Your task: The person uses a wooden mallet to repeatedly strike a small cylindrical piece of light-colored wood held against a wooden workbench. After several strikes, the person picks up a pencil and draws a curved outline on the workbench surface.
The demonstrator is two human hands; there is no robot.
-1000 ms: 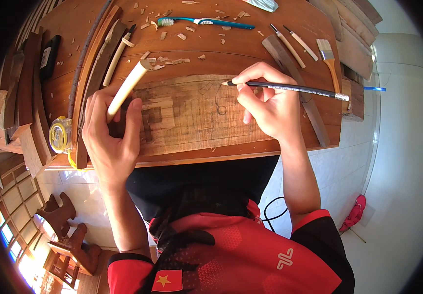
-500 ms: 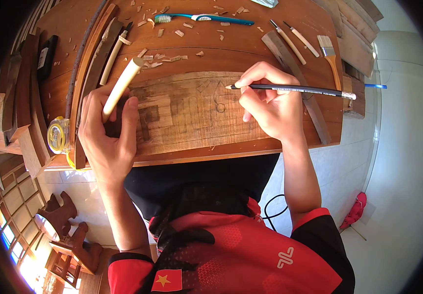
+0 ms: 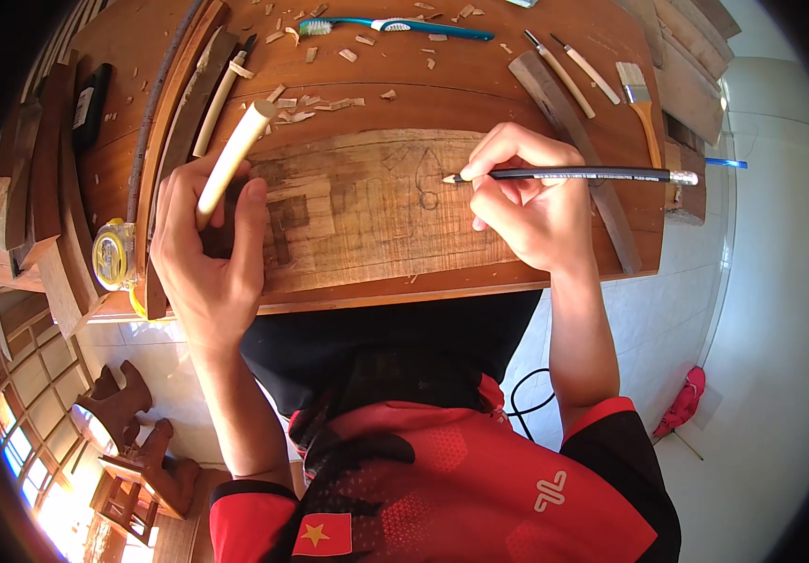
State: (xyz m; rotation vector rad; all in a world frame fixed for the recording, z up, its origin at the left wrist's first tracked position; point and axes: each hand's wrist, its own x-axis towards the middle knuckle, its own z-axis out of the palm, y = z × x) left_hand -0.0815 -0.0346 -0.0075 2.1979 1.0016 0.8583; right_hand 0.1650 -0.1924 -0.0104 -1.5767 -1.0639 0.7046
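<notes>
A flat wooden board (image 3: 348, 249) with curved pencil lines on its upper part lies on the table in front of me. My right hand (image 3: 531, 202) pinches a black pencil (image 3: 582, 173), its sharpened point just right of a small looped line. The white eraser end points right. My left hand (image 3: 203, 253) rests at the board's left end, its fingers closed round a pale round wooden handle (image 3: 235, 161) that tilts up and away. Whatever is at the handle's lower end is hidden in the hand.
On the wooden table (image 3: 461, 84) are wood chips, a blue toothbrush (image 3: 432, 29), a flat brush (image 3: 642, 103) and slim pale-handled tools (image 3: 564, 77). A tape measure (image 3: 113, 255) sits by long wood strips at the left. Planks (image 3: 690, 66) are stacked at the right.
My right hand and the pencil point have shifted slightly right and toward me over the board. The left hand keeps its hold. The whole view has moved a little.
</notes>
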